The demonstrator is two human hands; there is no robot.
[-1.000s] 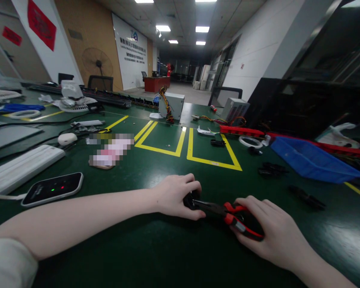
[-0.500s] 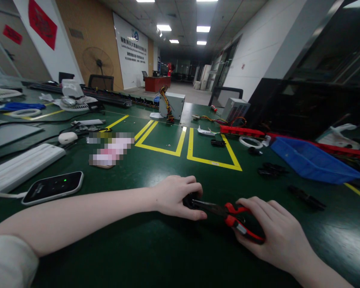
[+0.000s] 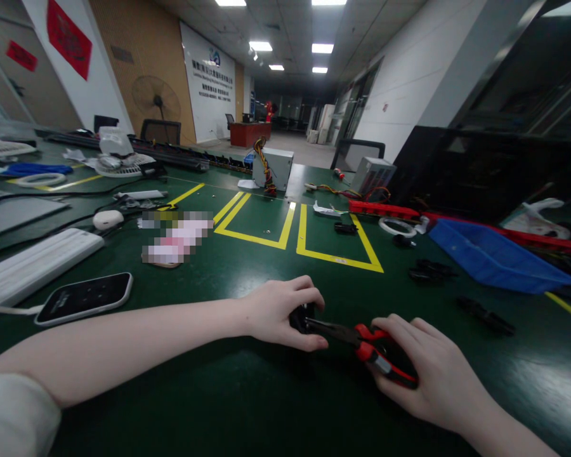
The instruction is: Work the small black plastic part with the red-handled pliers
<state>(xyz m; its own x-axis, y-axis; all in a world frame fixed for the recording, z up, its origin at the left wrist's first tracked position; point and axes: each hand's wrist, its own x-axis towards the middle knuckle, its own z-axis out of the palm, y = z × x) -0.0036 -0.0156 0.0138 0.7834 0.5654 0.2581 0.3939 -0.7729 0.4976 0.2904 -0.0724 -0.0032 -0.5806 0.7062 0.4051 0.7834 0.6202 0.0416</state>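
My left hand (image 3: 280,311) rests on the green table (image 3: 247,406), fingers curled round a small black part (image 3: 301,317) that is mostly hidden under them. My right hand (image 3: 423,368) is closed on the red-and-black handles of a pair of pliers (image 3: 366,343). The dark jaws of the pliers reach left and meet the black part beside my left thumb. Both hands sit close together near the table's front edge.
A black phone-like device (image 3: 83,297) and a white keyboard (image 3: 33,265) lie to the left. A blue bin (image 3: 495,257) stands at right, with loose black parts (image 3: 431,271) and another (image 3: 485,314) beside it. Yellow tape boxes (image 3: 333,244) mark the middle; grey metal boxes (image 3: 273,168) stand farther back.
Both hands stay in nearly the same place with the pliers on the black part. The lights on the phone-like device have gone out.
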